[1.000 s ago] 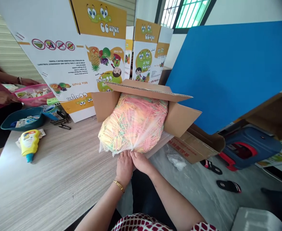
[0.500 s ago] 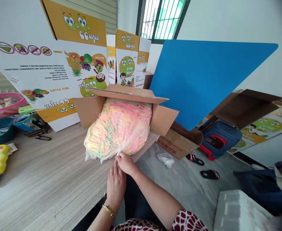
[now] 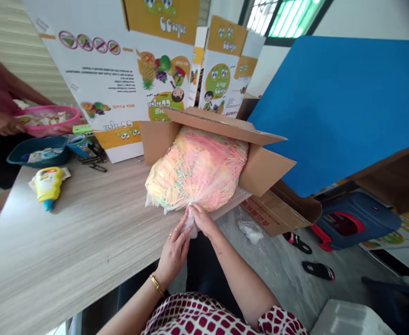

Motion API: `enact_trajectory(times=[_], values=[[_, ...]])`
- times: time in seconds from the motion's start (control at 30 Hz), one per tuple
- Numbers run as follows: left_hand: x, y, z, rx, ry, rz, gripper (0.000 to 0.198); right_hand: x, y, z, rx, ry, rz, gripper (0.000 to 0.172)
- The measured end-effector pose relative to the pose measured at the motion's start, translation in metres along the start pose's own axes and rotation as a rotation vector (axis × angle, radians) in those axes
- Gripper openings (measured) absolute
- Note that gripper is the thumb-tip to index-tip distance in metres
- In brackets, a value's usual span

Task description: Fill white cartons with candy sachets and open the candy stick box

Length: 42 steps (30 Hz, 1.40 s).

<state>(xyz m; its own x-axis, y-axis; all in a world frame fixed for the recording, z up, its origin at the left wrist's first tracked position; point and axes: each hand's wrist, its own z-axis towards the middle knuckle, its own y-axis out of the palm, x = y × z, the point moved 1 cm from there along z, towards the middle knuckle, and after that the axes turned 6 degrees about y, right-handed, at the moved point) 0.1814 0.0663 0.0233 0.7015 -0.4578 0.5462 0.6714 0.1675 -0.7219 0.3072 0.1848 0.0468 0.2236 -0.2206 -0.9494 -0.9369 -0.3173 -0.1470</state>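
A clear plastic bag (image 3: 201, 172) full of thin pink, yellow and green sticks bulges out of a cardboard box (image 3: 266, 171) that lies on its side with its flaps spread. The bag's gathered neck points toward me at the table's front edge. My right hand (image 3: 201, 219) pinches the neck close against the bag. Just below and to the left, my left hand (image 3: 174, 249) has its fingers round the loose end of the plastic, part of which shows between the hands.
On the wooden table (image 3: 96, 228) stand a printed white carton (image 3: 121, 97), a yellow bottle (image 3: 49, 186), a teal tray (image 3: 39, 163) and a pink basket (image 3: 51, 132). Another person's hand (image 3: 4, 122) is at the basket. A blue board (image 3: 347, 111) leans at right.
The view has swung left, bringing the other person into sight. My left hand has shifted up along the loose plastic end, which now shows between my hands. My right hand still pinches the neck.
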Motion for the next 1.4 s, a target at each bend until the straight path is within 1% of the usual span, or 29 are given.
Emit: enact_trajectory(times=[0.07,0.13,0.23,0.3,0.33,0.4,0.47,0.53,0.57,0.63,0.67,0.7,0.77,0.87,0.97,1.03,1.1,1.27,1.33,1.4], values=[[-0.004,-0.008,-0.003,0.044,-0.1,-0.101,0.036,-0.006,-0.005,-0.002,-0.033,0.003,0.075,0.034],[-0.014,-0.017,-0.003,0.118,-0.211,-0.144,0.029,-0.011,-0.009,-0.003,-0.079,0.024,0.169,0.042],[-0.04,-0.034,0.003,0.264,-0.325,-0.085,0.025,-0.018,-0.014,-0.006,-0.122,0.036,0.265,0.046],[-0.062,-0.048,0.011,0.313,-0.35,0.02,0.023,-0.019,-0.016,-0.007,-0.133,0.048,0.293,0.046],[-0.073,-0.055,0.017,0.303,-0.334,0.082,0.025,-0.018,-0.017,-0.008,-0.133,0.056,0.295,0.047],[-0.093,-0.069,0.028,0.222,-0.249,0.201,0.037,-0.017,-0.018,-0.008,-0.126,0.073,0.294,0.048],[-0.109,-0.08,0.041,0.087,-0.126,0.294,0.051,-0.016,-0.018,-0.008,-0.12,0.076,0.296,0.048],[-0.121,-0.088,0.054,-0.044,-0.014,0.347,0.056,-0.015,-0.018,-0.008,-0.122,0.073,0.297,0.047],[-0.126,-0.092,0.06,-0.092,0.026,0.359,0.052,-0.015,-0.018,-0.009,-0.125,0.074,0.297,0.046],[-0.136,-0.098,0.073,-0.142,0.065,0.343,0.035,-0.016,-0.019,-0.009,-0.13,0.082,0.301,0.045],[-0.141,-0.1,0.08,-0.144,0.066,0.317,0.028,-0.016,-0.019,-0.01,-0.129,0.087,0.303,0.045],[-0.145,-0.103,0.086,-0.136,0.059,0.278,0.026,-0.016,-0.019,-0.01,-0.127,0.092,0.302,0.045],[-0.154,-0.108,0.099,-0.118,0.042,0.175,0.026,-0.016,-0.02,-0.01,-0.125,0.103,0.288,0.045],[-0.161,-0.112,0.116,-0.109,0.0,0.023,0.021,-0.015,-0.021,-0.009,-0.127,0.11,0.26,0.047],[-0.164,-0.11,0.125,-0.108,-0.13,-0.088,0.017,-0.014,-0.021,-0.008,-0.117,0.104,0.24,0.047],[-0.166,-0.107,0.126,-0.102,-0.23,-0.156,0.017,-0.013,-0.021,-0.008,-0.113,0.106,0.232,0.047],[-0.17,-0.104,0.125,-0.089,-0.299,-0.214,0.018,-0.013,-0.022,-0.009,-0.118,0.109,0.233,0.047],[-0.176,-0.099,0.124,0.013,-0.433,-0.281,0.023,-0.012,-0.021,-0.008,-0.123,0.112,0.243,0.044],[-0.176,-0.097,0.126,0.047,-0.459,-0.304,0.024,-0.011,-0.021,-0.007,-0.116,0.106,0.233,0.044],[-0.175,-0.096,0.127,0.062,-0.45,-0.303,0.023,-0.011,-0.02,-0.007,-0.115,0.097,0.225,0.044]])
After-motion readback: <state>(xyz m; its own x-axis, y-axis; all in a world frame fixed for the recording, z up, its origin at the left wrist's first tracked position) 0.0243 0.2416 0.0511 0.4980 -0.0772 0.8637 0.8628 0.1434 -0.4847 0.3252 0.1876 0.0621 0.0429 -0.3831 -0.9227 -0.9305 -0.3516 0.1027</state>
